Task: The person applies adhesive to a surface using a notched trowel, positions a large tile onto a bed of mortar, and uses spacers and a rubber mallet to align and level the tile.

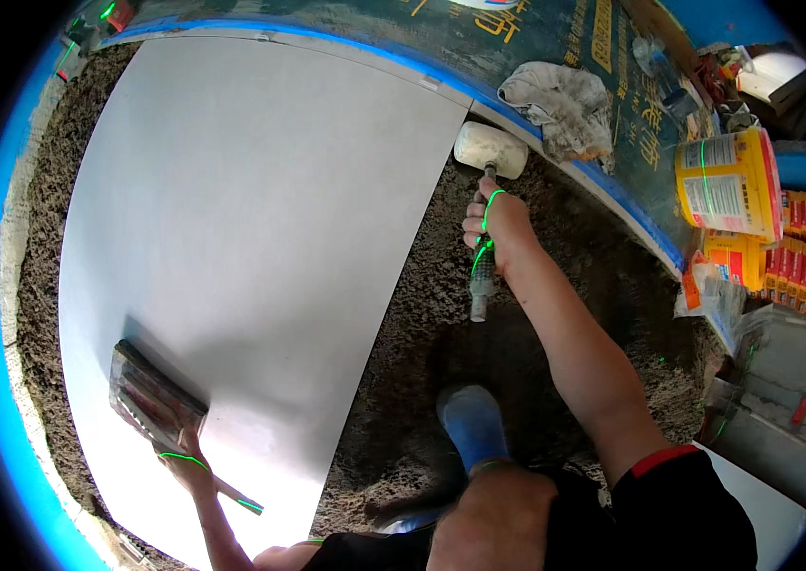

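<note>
Right hand [500,228]: grip closed round the handle of a rubber mallet [489,149], fingers wrapped at mid-handle; forearm comes in from the lower right.
Mallet: pale, worn head pointing up-frame, just beside the right edge of the tile, near its top right corner; whether head and tile edge touch cannot be told. Dark handle runs down through the fist, its end sticking out below.
Left hand [186,463]: on the lower left part of the tile, grip closed on the handle end of a flat dark tool [151,400]; how tightly the fingers close cannot be told.
Flat tool: broad dark blade lying on the tile surface, tilted up-left from the hand, casting a shadow.
Tile [251,247]: large, pale grey, smooth, lying flat on the mortar bed, filling the left half of the view.
Mortar bed [403,324]: coarse, dark, granular; bare to the right of the tile and along its left edge.
Foot [471,423]: blue shoe on the mortar, between the two arms, near the tile's right edge.
Surroundings: crumpled grey rag [560,105] on blue sheeting above the mallet; yellow bucket [728,183] at right, well apart from the hands, with stacked orange packets [803,252] below it.
Laser: thin green line crosses both hands.
</note>
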The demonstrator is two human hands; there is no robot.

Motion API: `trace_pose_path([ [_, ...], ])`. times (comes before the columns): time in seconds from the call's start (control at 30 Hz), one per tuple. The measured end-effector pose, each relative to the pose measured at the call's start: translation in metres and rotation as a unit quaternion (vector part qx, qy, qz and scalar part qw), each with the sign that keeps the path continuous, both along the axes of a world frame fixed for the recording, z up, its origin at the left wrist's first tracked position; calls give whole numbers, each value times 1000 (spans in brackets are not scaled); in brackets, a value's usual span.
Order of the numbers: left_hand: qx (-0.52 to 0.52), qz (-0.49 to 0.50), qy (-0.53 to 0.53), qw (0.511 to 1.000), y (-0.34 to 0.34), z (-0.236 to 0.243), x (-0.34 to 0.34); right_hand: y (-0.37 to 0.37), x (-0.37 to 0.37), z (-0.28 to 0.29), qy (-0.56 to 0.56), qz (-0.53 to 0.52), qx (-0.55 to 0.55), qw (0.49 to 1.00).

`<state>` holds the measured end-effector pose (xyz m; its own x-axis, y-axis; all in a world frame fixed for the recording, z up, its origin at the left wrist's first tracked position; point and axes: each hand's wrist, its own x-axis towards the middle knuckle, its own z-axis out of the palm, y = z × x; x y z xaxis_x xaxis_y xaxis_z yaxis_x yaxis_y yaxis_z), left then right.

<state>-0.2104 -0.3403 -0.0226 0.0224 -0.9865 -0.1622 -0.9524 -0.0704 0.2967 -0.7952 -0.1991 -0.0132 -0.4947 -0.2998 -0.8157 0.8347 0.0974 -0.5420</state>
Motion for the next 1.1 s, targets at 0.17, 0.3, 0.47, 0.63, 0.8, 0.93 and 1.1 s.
trace_pose_path([
  [0.17,18,20,22,999,2,16,-24,-15,16,15,25,-25,37,999],
  [0.3,17,7,3,1000,0,12,-17,-13,1,8,-16,-28,1,999],
  [0.47,27,24,-18,999,3,22,-34,-15,11,8,0,-10,14,1000],
  [0.63,1,26,-7,1000,1,11,-17,-11,5,9,-14,-24,7,1000],
  [0.8,-1,-10,-16,1000,-2,8,-5,-4,-3,-1,-39,-20,-40,998],
  [0.93,10,3,-22,1000,-2,4,-9,2,-2,-10,-65,-20,-118,991],
  [1.1,6,-8,-45,999,-4,5,-3,15,-1,9,33,27,-13,999],
])
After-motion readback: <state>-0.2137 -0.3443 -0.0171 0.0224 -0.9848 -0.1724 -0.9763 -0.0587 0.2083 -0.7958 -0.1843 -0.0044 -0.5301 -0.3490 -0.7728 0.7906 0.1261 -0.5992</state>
